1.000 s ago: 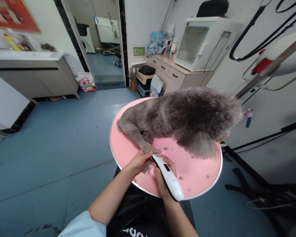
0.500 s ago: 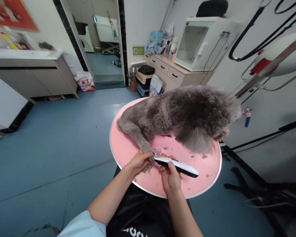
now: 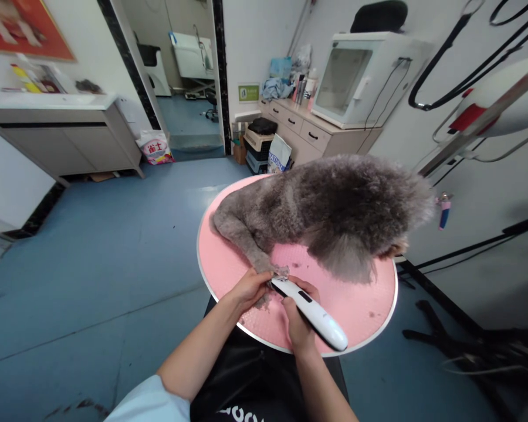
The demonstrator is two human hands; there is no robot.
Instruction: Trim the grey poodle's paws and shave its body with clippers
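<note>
A grey curly-haired dog (image 3: 330, 211) lies on a round pink grooming table (image 3: 361, 310), its rear leg stretched toward me. My left hand (image 3: 247, 288) is closed around the paw (image 3: 276, 272) at the table's near edge. My right hand (image 3: 298, 319) grips a white electric clipper (image 3: 313, 312), whose head touches the paw right beside my left fingers. The clipper's body slants away to the right over the pink surface. Small tufts of cut hair lie on the table near the paw.
A white dryer cabinet (image 3: 356, 76) stands on a drawer unit (image 3: 308, 132) at the back. A pet carrier (image 3: 259, 143) and feed bags sit on the blue floor by the doorway. A grooming arm and black hoses (image 3: 466, 70) hang at right. A counter (image 3: 66, 126) is at left.
The clipper swung out flat to the right half a second ago, then tilted back down so its head meets the paw again. My left hand kept its hold on the paw.
</note>
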